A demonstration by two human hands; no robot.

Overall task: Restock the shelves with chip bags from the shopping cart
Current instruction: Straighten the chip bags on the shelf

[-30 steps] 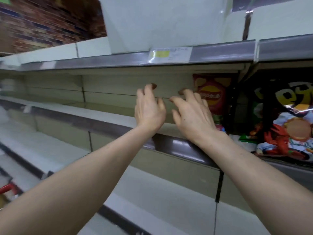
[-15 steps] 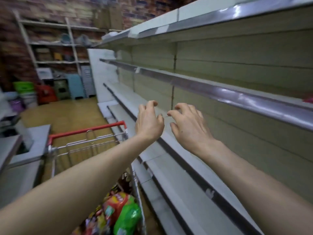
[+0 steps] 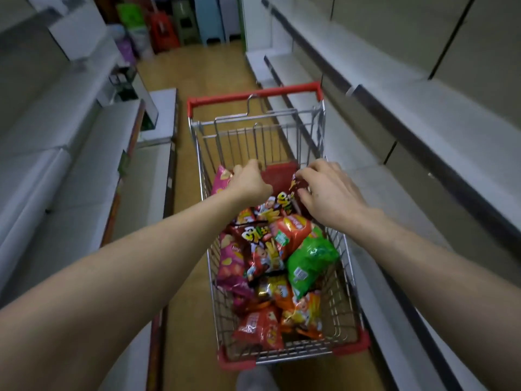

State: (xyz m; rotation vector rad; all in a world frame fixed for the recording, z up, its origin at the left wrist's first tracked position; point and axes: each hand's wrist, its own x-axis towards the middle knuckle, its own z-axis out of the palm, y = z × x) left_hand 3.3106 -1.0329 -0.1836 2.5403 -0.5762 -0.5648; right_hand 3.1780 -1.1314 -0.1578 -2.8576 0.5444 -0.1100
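Grey shelves [image 3: 70,165] line the left of an aisle with a wood floor [image 3: 191,80]. A wire shopping cart [image 3: 253,95] with red trim holds a dozen or so glossy chip bags [image 3: 270,249], mostly red and orange, two pink, one green. The left hand [image 3: 251,180] curls over a pink bag [image 3: 222,179] at the far end, grip unclear, the right hand [image 3: 329,193] pinches a dark red bag [image 3: 294,184], and more shelves run along the right.

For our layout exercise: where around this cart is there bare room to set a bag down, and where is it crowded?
Bare: the shelves right of the shopping cart, and the cart's far end, from the left hand and right hand to the red handle. Crowded: the near half, heaped with chip bags.
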